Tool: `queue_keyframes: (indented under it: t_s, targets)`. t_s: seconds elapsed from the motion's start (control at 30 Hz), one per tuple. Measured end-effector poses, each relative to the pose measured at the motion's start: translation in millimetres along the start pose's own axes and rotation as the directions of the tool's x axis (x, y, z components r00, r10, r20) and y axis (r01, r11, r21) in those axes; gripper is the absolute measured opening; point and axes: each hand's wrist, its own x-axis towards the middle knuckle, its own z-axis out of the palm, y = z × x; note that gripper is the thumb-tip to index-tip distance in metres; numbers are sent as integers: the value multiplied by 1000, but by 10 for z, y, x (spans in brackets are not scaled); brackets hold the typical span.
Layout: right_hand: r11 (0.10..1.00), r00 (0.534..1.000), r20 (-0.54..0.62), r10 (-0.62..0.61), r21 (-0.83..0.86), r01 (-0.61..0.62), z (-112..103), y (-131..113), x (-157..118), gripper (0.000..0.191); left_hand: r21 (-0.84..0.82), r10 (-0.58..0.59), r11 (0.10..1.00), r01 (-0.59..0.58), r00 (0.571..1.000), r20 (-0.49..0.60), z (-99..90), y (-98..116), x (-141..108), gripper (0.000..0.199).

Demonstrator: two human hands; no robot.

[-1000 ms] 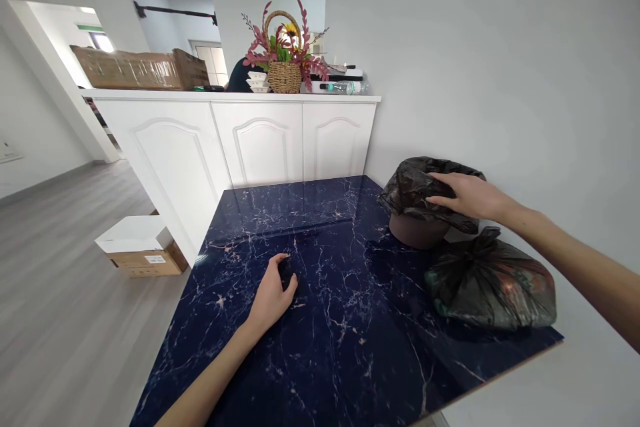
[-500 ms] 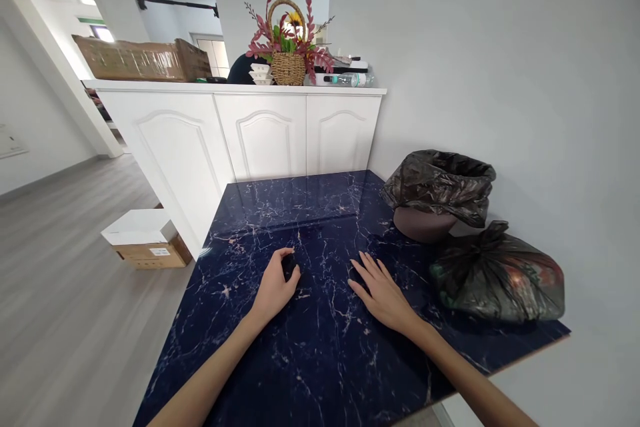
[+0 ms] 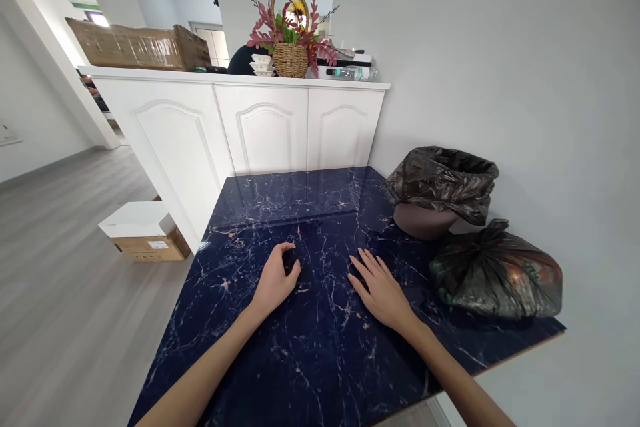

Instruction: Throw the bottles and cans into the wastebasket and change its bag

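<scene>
Both hands rest on a dark blue, marble-patterned tabletop (image 3: 310,360). My left hand (image 3: 276,278) lies on its side near the middle, fingers curved, with a gap between thumb and fingers; a small dark shape shows in that gap, and I cannot make out whether it is an object or shadow. To the right, my right hand (image 3: 381,288) lies palm down with its fingers spread, holding nothing. The nearest thing to it is a knotted black plastic bag (image 3: 500,277) with colourful contents, at the table's right side.
Behind that bag stands a brown bin (image 3: 423,221) lined with a black bag. A white cabinet (image 3: 270,120) beyond the table bears a flower basket (image 3: 290,60), a large taped carton (image 3: 130,47) and a bottle (image 3: 356,73). Boxes (image 3: 145,233) stand on the floor at left.
The view has shifted slightly, so the cabinet and the things on it appear higher. Both hands keep nearly the same pose and place on the table.
</scene>
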Motion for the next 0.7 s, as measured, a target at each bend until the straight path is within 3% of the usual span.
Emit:
queue_keyframes:
  t_s: [0.7]
  targets:
    - [1000,998,-53,-15,23,17,-10,7,13,64,12,18,1000,-18,1000,6,13,-8,20,34]
